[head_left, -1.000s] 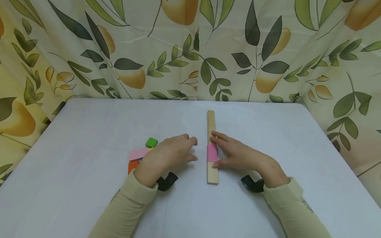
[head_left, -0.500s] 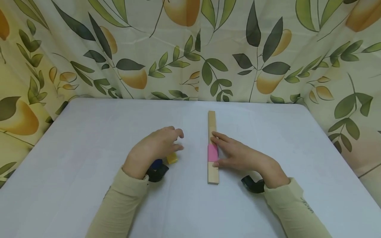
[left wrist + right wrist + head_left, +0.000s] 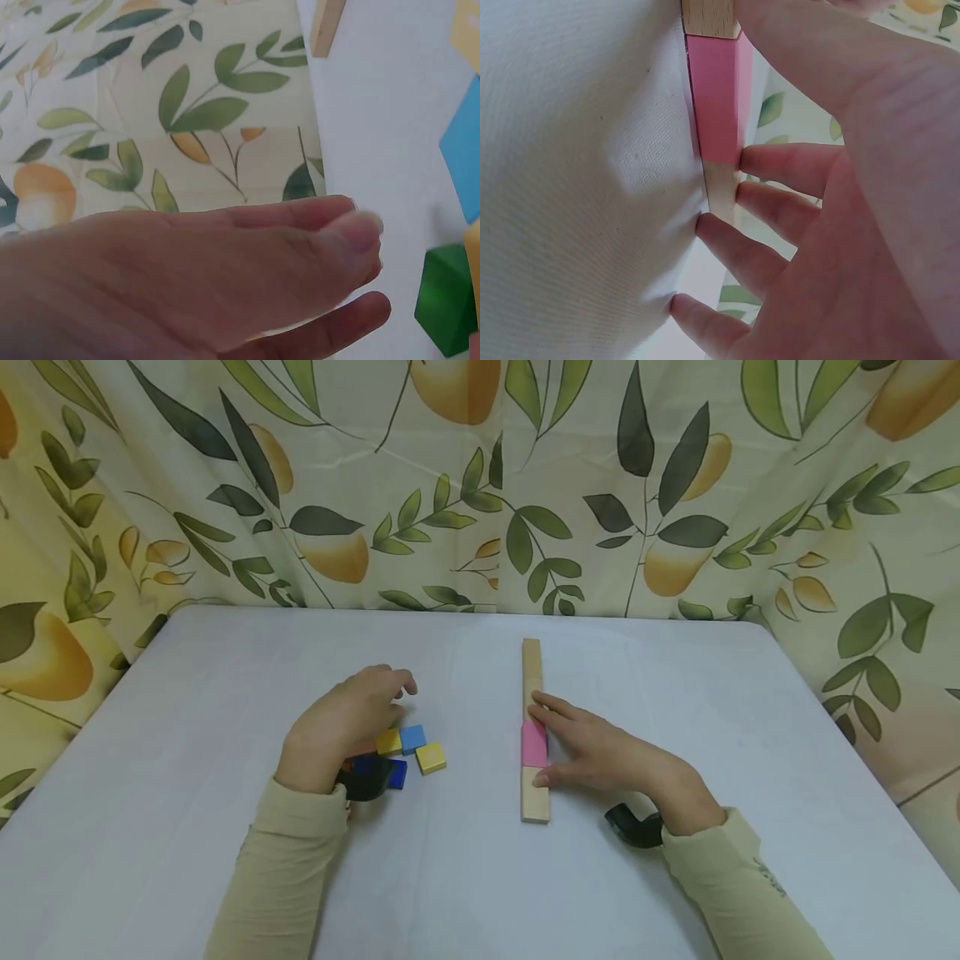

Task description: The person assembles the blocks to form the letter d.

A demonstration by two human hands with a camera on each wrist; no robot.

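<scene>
A straight row of blocks runs away from me: a plain wooden block (image 3: 536,797) nearest, a pink block (image 3: 534,745) in the middle, plain wood (image 3: 532,668) at the far end. My right hand (image 3: 600,747) rests along its right side, fingers extended and fingertips at the blocks. My left hand (image 3: 341,718) hovers over loose coloured blocks, fingers loosely bent, nothing visible between them. Near it lie a light blue block (image 3: 412,739), two yellow blocks (image 3: 431,758) and a dark blue block (image 3: 398,774). A green block (image 3: 448,300) is beside its fingertips in the left wrist view.
Everything lies on a white-covered table (image 3: 465,877). A leaf-and-fruit patterned curtain (image 3: 450,485) hangs behind its far edge. Black wrist mounts (image 3: 633,825) stick out below both wrists. The left hand and its mount partly hide the loose blocks.
My left hand has moved left, away from the row and over the loose blocks, uncovering yellow and blue ones on its right. The right hand and the row have stayed put.
</scene>
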